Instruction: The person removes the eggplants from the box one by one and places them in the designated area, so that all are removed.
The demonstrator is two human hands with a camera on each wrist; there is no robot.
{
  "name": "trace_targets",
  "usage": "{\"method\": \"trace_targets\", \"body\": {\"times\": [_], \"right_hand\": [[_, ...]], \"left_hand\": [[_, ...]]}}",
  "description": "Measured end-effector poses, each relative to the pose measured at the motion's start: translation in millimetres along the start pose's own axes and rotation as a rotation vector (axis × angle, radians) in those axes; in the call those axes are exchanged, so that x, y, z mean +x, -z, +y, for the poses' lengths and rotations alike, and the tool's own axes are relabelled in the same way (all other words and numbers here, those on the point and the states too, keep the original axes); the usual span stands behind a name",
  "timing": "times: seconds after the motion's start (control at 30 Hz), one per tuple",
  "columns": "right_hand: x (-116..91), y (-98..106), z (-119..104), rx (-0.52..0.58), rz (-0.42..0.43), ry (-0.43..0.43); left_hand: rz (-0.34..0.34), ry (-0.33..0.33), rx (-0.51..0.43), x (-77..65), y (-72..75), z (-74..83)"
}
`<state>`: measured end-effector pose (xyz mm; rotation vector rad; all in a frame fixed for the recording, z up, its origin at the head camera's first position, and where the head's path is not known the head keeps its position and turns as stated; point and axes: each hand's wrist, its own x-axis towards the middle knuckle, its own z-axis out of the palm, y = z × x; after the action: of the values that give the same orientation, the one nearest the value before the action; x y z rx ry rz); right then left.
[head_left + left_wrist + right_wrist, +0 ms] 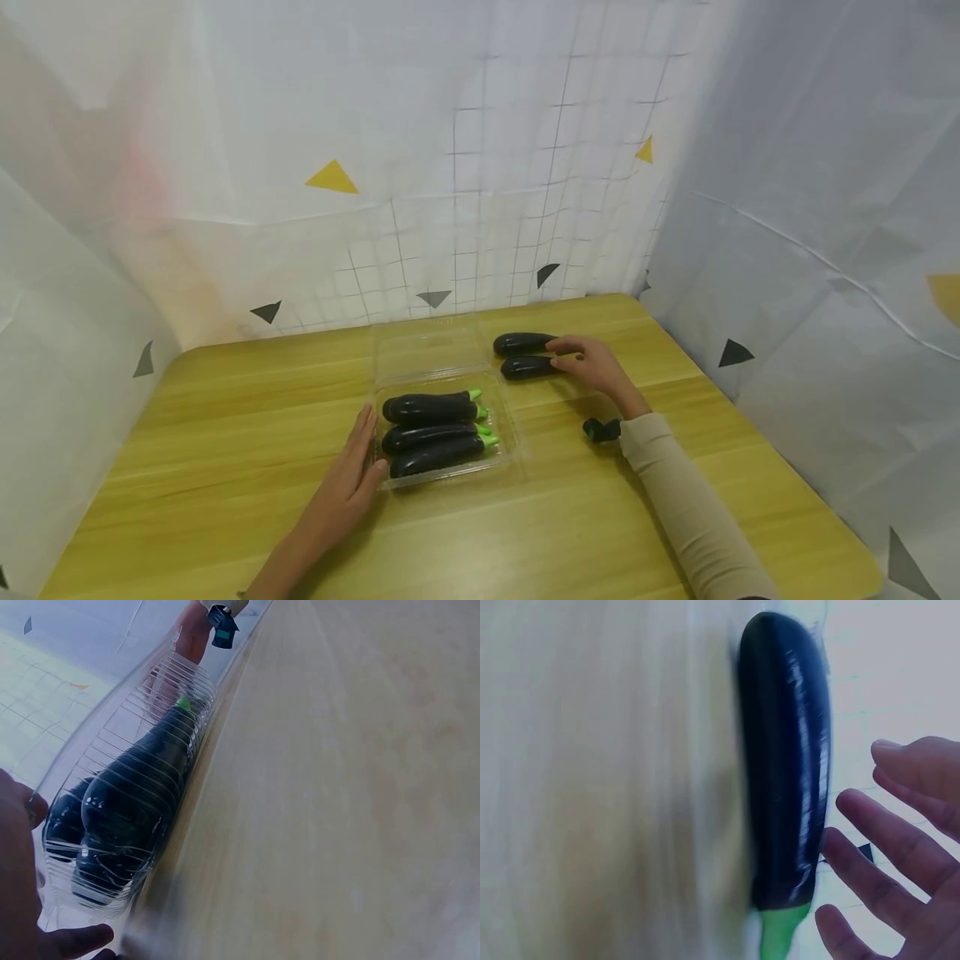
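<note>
Clear plastic clamshell containing eggplants is being touched by the straight-fingered left hand; two loose eggplants are being overhung by the relaxed, ungrasping right hand.

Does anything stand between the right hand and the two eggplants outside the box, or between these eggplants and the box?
Nothing visible stands between the right hand and the two eggplants. Toward the box, only its own clear side wall must be crossed; the lid lies open at the far side.
</note>
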<state>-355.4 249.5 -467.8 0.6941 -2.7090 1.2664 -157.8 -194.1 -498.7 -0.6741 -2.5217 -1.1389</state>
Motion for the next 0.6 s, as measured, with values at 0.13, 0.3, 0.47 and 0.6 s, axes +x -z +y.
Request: {"method": "trace_targets", "body": {"times": [0.13, 0.3, 0.47, 0.6], "right_hand": [[0.8, 1.8, -8.7, 0.001, 0.027, 0.021], [1.4, 2.0, -23.2, 0.004, 0.062, 0.057], [2.7, 2.0, -38.2, 0.061, 0.082, 0.062], [2.6, 0.5, -48.5, 0.056, 0.087, 0.075]], "left_hand": [[0.002, -0.004, 0.004, -0.4, 0.0, -0.3], [-0.003, 0.01, 0.0, -1.1, 0.7, -0.1], [-0.013, 0.026, -0.006, -1.4, 1.4, 0.0], [-0.015, 0.03, -0.009, -1.7, 1.4, 0.0]]}}
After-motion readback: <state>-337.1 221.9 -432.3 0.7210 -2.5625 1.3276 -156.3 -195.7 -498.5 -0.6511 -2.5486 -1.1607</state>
